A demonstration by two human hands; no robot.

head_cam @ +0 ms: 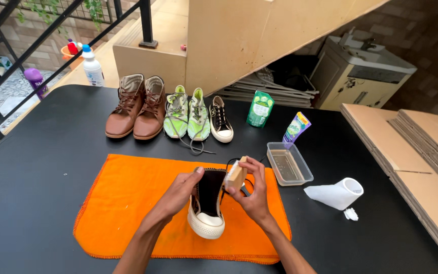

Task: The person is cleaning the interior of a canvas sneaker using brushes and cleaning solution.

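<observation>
Holding a black canvas sneaker (208,200) above the orange cloth (122,203), the left hand (181,193) grips its side — light, soft-walled, likely — while the right hand (252,190) clasps a wooden brush (236,175) just beside.

Black table (36,203) with orange cloth (128,203)

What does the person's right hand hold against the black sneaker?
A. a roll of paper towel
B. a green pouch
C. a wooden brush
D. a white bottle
C: the right hand grips a wooden brush against the black sneaker, which the left hand steadies over the orange cloth.
</observation>
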